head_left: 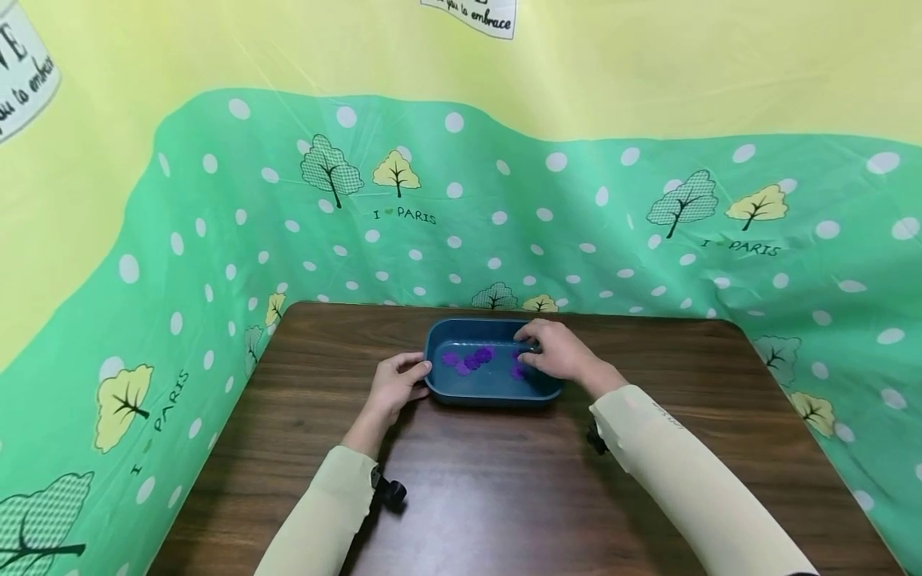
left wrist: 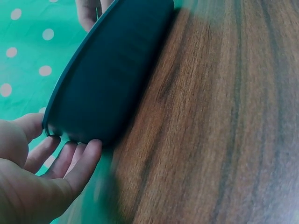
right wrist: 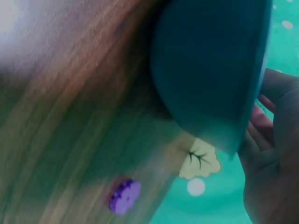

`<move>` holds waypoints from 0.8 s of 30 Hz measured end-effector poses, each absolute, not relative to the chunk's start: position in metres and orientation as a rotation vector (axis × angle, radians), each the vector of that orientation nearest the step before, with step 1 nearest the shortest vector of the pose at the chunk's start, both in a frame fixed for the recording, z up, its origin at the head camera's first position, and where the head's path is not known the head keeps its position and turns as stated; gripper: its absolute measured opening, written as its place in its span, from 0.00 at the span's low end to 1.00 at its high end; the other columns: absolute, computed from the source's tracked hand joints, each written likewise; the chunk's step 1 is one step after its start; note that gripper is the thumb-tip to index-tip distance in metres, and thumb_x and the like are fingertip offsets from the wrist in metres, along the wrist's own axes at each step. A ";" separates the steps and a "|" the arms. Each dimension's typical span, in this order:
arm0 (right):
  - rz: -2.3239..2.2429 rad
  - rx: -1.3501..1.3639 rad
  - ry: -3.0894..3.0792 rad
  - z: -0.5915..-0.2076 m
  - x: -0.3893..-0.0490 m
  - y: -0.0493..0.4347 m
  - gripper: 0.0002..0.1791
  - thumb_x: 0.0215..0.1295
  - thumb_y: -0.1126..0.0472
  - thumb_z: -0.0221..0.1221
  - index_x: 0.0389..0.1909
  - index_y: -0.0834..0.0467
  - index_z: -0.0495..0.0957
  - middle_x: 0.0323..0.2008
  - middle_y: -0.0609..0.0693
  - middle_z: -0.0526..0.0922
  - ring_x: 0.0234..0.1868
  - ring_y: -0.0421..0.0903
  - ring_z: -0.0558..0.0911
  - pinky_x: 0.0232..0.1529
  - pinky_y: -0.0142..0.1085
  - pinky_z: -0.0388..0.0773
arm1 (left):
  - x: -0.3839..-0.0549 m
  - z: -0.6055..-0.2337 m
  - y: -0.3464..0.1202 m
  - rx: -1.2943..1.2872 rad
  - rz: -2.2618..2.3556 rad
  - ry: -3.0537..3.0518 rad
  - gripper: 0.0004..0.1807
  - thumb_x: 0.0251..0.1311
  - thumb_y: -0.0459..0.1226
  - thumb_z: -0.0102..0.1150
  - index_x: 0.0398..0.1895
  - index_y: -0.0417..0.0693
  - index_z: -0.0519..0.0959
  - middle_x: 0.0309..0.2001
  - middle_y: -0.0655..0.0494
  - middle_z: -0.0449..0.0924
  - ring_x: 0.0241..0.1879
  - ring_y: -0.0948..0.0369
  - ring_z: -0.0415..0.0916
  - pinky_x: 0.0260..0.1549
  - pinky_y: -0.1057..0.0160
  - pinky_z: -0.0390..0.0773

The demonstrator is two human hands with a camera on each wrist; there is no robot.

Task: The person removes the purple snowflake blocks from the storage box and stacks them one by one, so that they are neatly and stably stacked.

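Note:
A dark blue rectangular plastic tub [head_left: 490, 398] stands near the table's far edge, with several purple flower-shaped pieces [head_left: 471, 362] on its floor. My left hand [head_left: 394, 384] holds the tub's left end, thumb on the rim and fingers against the outer wall, as the left wrist view also shows. Over the right end, my right hand [head_left: 558, 352] reaches down inside, its thumb and forefinger apart beside more purple pieces [head_left: 517, 372]. The tub's wall hides part of that hand in the right wrist view.
One purple flower-shaped piece [right wrist: 125, 197] lies on the brown wood-grain table [head_left: 490, 480] outside the tub. A green and yellow printed cloth [head_left: 461, 200] hangs behind the table and along its sides.

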State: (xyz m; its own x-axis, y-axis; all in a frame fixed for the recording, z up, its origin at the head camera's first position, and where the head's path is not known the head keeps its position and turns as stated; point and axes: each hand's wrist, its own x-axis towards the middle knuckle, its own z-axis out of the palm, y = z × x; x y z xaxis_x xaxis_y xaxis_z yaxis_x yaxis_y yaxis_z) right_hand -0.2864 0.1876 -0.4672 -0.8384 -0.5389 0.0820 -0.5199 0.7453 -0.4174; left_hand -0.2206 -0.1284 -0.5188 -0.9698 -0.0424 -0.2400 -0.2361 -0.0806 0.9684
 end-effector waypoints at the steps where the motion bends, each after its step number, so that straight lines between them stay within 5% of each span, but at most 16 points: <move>1: -0.658 -0.882 2.894 -0.469 -0.287 0.185 0.19 0.64 0.60 0.70 0.54 0.62 0.84 0.52 0.56 0.85 0.51 0.55 0.84 0.53 0.52 0.84 | -0.221 -0.519 -0.128 -0.312 2.195 2.033 0.21 0.67 0.34 0.65 0.62 0.36 0.79 0.50 0.45 0.82 0.44 0.55 0.84 0.42 0.52 0.90; 24: -0.481 -0.855 2.827 -0.493 -0.301 0.131 0.18 0.68 0.55 0.68 0.56 0.57 0.85 0.58 0.54 0.83 0.60 0.53 0.81 0.64 0.50 0.79 | -0.222 -0.520 -0.129 -0.320 2.186 2.015 0.23 0.67 0.35 0.66 0.63 0.35 0.78 0.51 0.44 0.81 0.48 0.50 0.84 0.46 0.48 0.89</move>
